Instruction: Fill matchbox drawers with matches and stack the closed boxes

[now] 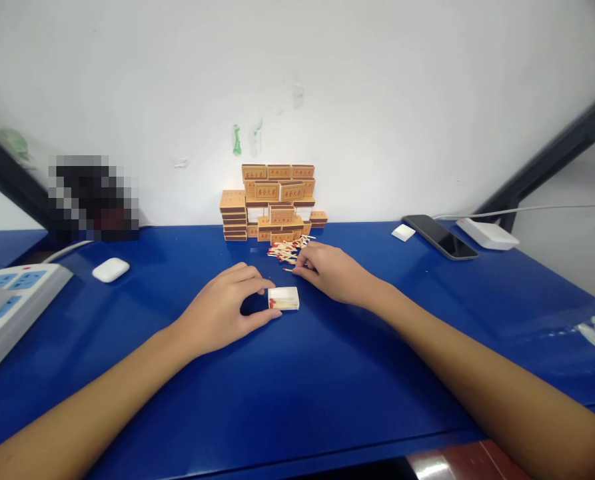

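A small white matchbox tray (290, 293) lies on the blue table, with some red-tipped matches (283, 304) along its near side. My left hand (230, 303) grips the tray's left end between thumb and fingers. Just beyond the tray, my right hand (327, 270) pinches a single match (288, 270), its red head pointing left. A loose pile of matches (283, 251) lies behind that hand, which hides part of it. Against the wall rise stacked yellow matchboxes (280, 193), some with their white trays showing.
On the left are a white power strip (37, 287), a white earphone case (110, 269) and a blurred-out dark object (94, 197). To the right lie a phone (440, 237), a small white square (404, 232) and a white box (487, 233) near a cable. The wall bounds the table's back.
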`<action>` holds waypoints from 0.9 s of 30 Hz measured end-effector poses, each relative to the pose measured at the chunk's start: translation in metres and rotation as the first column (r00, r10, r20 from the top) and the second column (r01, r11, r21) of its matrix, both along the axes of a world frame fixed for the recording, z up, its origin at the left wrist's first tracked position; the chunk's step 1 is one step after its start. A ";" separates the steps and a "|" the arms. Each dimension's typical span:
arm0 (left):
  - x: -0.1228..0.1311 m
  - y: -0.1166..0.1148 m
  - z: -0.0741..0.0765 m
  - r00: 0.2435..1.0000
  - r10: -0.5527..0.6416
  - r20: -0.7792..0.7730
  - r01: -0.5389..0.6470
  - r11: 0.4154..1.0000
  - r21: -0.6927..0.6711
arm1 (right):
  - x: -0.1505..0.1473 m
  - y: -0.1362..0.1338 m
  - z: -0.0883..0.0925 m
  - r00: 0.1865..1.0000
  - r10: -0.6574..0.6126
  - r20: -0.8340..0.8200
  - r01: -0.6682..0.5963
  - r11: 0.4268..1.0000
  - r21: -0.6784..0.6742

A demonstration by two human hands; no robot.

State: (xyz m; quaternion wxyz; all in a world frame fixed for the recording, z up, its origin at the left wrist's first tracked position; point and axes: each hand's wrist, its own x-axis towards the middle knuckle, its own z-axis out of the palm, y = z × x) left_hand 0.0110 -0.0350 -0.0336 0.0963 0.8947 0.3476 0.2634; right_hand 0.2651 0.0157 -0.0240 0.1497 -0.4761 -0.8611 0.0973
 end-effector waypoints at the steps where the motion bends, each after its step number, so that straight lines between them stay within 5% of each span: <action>1: 0.000 0.000 0.000 1.000 0.001 -0.002 -0.001 1.000 0.000 | 0.001 0.000 0.002 1.000 -0.002 0.026 0.003 1.000 -0.016; 16: -0.001 0.000 0.001 1.000 0.009 -0.016 -0.009 1.000 -0.023 | 0.008 0.005 0.004 0.997 -0.057 0.060 0.063 0.993 -0.104; 27: 0.000 0.000 0.001 0.998 0.042 -0.041 -0.042 0.999 -0.011 | -0.018 -0.044 0.021 0.985 0.171 0.039 -0.166 0.980 -0.107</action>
